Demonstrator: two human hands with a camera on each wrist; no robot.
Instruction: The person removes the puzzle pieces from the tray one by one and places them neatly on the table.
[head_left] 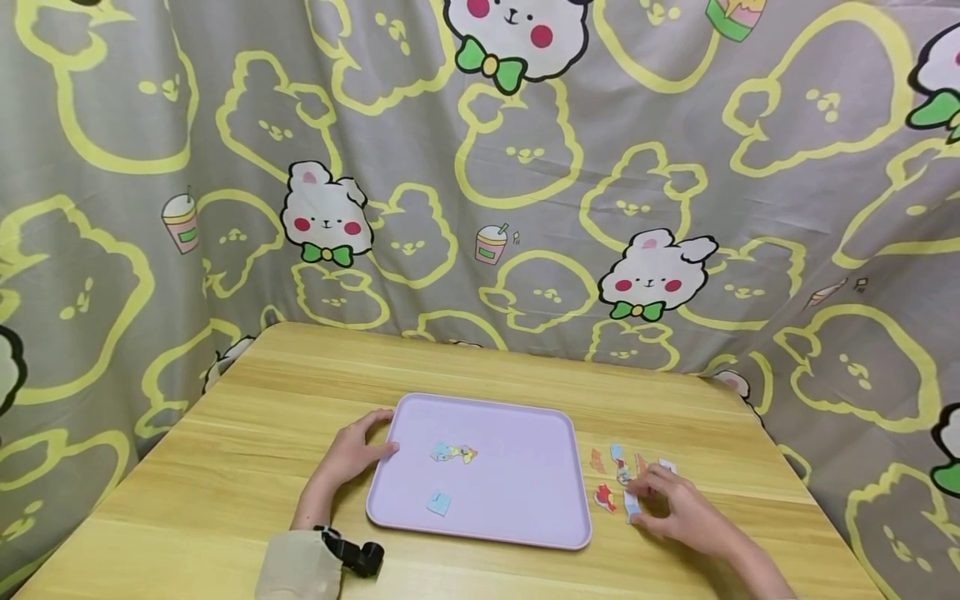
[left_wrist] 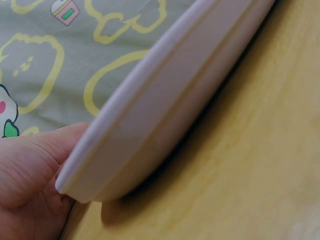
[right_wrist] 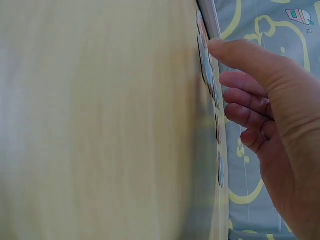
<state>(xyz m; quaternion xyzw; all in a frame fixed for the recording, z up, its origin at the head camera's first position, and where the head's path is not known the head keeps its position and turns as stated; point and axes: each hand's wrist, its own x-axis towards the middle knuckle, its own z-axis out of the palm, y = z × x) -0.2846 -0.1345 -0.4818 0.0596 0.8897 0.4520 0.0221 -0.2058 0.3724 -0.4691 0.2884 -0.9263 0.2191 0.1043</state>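
Observation:
On the table lies a shallow lilac tray (head_left: pixel 517 500). My left hand (head_left: pixel 354 448) grips its left edge, thumb over the rim; the left wrist view shows the hand (left_wrist: pixel 30 180) around the tray wall (left_wrist: pixel 145 125). Inside the tray are a small group of joined puzzle pieces (head_left: pixel 453 452) and a single light-blue puzzle piece (head_left: pixel 438 503). To the right of the tray, my right hand (head_left: pixel 678 504) hovers low with loosely bent fingers. Its thumb and index fingertips are right at a blue-and-white puzzle piece (head_left: pixel 632 507) lying on the table.
Several other loose pieces lie around the right hand, among them a red piece (head_left: pixel 604 498), an orange piece (head_left: pixel 597 460) and a blue-topped piece (head_left: pixel 618 454). A patterned curtain (head_left: pixel 420 167) hangs behind the wooden table (head_left: pixel 337 358). A black wrist camera (head_left: pixel 360 557) sits by the left sleeve (head_left: pixel 300 567).

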